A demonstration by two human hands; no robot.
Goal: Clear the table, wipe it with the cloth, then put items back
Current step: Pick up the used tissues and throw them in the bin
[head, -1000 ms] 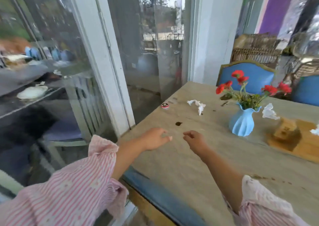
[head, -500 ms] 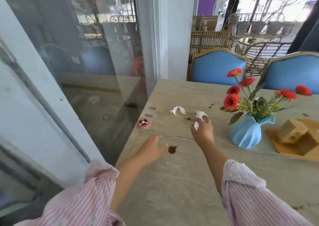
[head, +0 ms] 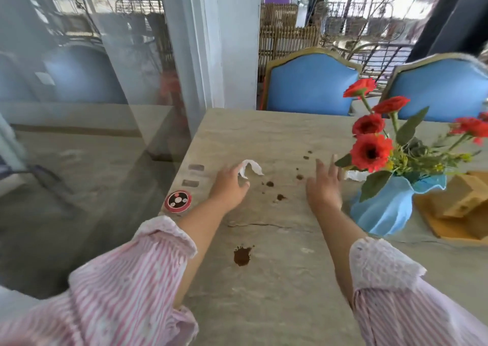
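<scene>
On the beige stone table (head: 264,306), my left hand (head: 228,187) has its fingers and thumb closed around the left end of a crumpled white tissue (head: 252,166). My right hand (head: 324,187) hovers flat with fingers spread and holds nothing. Just past its fingertips lies a second white tissue (head: 355,175), beside the vase. A blue fluted vase (head: 390,211) with red flowers (head: 371,152) stands to the right of that hand. Brown stains (head: 241,256) mark the tabletop between and near my arms.
A round red and black disc (head: 177,201) lies at the table's left edge, next to a glass wall (head: 79,134). A wooden tray (head: 443,226) with wooden blocks (head: 464,197) sits at the right. Two blue chairs (head: 311,86) stand behind the table.
My left hand moved forward from the near stain to the left tissue and closed on it. My right hand now sits just short of the second tissue. The view came closer.
</scene>
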